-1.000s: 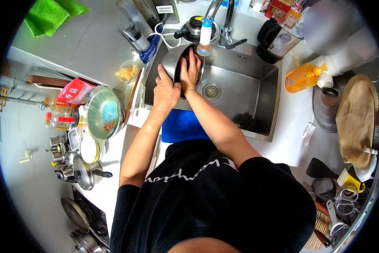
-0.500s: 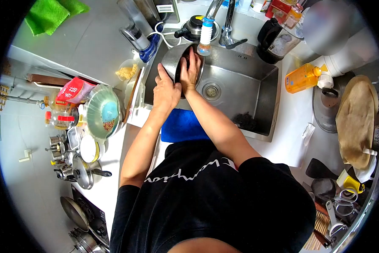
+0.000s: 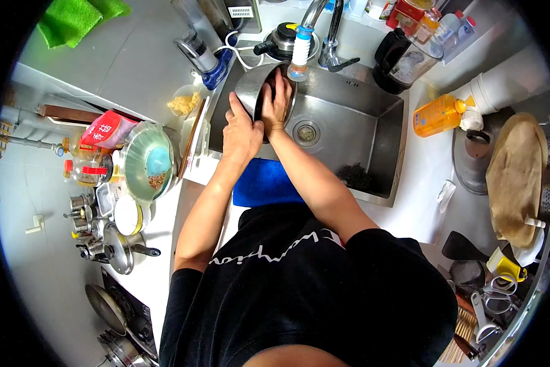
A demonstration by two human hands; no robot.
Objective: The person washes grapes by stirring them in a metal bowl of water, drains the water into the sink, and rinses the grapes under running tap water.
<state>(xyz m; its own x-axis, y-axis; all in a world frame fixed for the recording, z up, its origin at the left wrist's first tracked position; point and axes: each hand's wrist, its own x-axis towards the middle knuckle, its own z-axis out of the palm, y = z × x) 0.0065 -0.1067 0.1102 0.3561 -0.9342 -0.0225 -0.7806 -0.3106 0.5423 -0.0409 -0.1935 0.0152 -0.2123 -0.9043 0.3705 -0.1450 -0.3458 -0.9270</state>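
Observation:
A metal bowl (image 3: 248, 92) is tilted on its side over the left part of the steel sink (image 3: 373, 131). My left hand (image 3: 243, 131) grips its near rim, the thumb at the edge and the fingers along the outside. Inside the bowl lies my right hand (image 3: 276, 103), fingers stretched out against the inner wall; nothing shows in it, though the palm side is hidden. The faucet's white flexible nozzle (image 3: 301, 49) hangs just beside the bowl's far rim, with no water visible. A dark scrubber (image 3: 354, 176) rests in the sink's near right corner.
A blue cloth (image 3: 266, 183) drapes over the sink's front edge. To the right stand an orange soap bottle (image 3: 437, 115) and a glass jug (image 3: 406, 64). On the left are a green basin (image 3: 145, 162), chopsticks (image 3: 192, 137) and a pan lid (image 3: 121, 249).
Both hands and the bowl look nearly unchanged. The view has shifted very slightly.

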